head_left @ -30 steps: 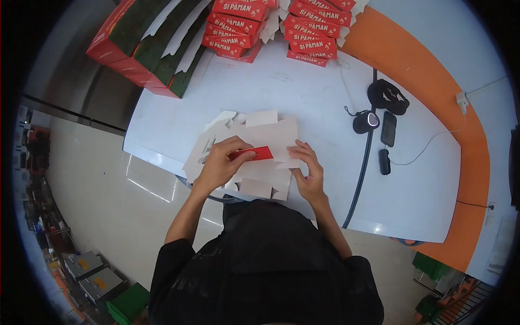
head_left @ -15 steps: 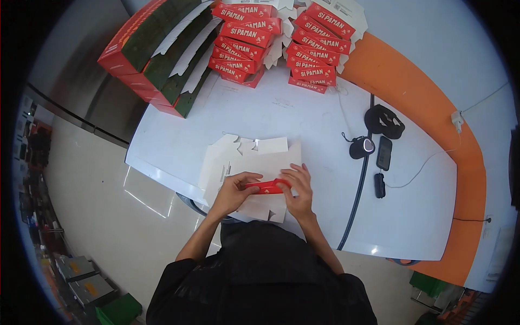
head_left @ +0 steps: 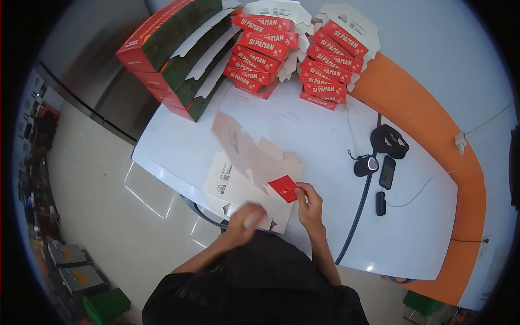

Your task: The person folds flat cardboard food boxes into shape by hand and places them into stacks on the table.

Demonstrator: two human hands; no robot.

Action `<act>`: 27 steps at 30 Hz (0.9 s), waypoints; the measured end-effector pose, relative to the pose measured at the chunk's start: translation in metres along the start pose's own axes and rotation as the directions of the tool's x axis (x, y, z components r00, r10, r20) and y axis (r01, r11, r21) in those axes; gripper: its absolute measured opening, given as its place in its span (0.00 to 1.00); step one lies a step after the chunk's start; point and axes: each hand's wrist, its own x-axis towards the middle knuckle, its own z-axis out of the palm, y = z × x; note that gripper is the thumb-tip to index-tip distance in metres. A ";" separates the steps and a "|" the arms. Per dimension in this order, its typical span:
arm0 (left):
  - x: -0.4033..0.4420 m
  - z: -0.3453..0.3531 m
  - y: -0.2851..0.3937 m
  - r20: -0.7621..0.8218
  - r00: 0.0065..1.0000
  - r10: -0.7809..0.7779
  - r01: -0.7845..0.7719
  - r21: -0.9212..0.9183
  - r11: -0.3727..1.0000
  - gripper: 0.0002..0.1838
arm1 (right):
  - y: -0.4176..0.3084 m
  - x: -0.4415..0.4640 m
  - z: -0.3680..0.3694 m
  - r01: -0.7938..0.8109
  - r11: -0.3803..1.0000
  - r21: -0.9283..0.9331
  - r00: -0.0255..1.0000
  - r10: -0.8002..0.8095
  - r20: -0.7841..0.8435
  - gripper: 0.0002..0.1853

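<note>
My right hand (head_left: 311, 210) pinches the red end flap (head_left: 283, 188) of a cardboard box blank (head_left: 241, 149) between thumb and fingers. The blank is raised at a tilt, its pale side showing, and is blurred by motion. Beneath it another flat box blank (head_left: 214, 179), whitish with small dark print, lies on the table near its front edge. Apart from the raised blank, my left hand (head_left: 245, 223) is over the near part of the flat blank. Motion smears its fingers, so I cannot make out whether they hold anything.
Two stacks of folded red boxes (head_left: 262, 46) (head_left: 327, 73) stand at the back of the white table (head_left: 162, 146). Larger red-and-green boxes (head_left: 179, 81) are piled at the back left. A round black device (head_left: 365, 165), a phone (head_left: 387, 172) and a cable lie to the right.
The blank has swung up off the flat one, far end raised. My left hand has let go of the red flap and moved down toward me; my right hand keeps hold, slightly lower.
</note>
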 end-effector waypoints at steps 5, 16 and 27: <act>0.031 0.013 -0.037 -0.308 0.951 0.031 -0.106 -0.227 0.968 0.20 | -0.004 -0.012 0.011 0.051 0.998 -0.043 0.994 -0.047 0.098 0.15; 0.060 0.006 -0.006 -0.093 0.995 0.042 -0.003 0.382 0.924 0.12 | 0.031 -0.030 0.022 -0.231 0.968 0.100 0.969 0.219 0.113 0.15; 0.055 0.007 -0.015 0.261 0.943 0.204 -0.294 0.376 0.879 0.21 | 0.021 -0.025 0.014 -0.115 0.990 -0.076 0.984 0.124 0.128 0.11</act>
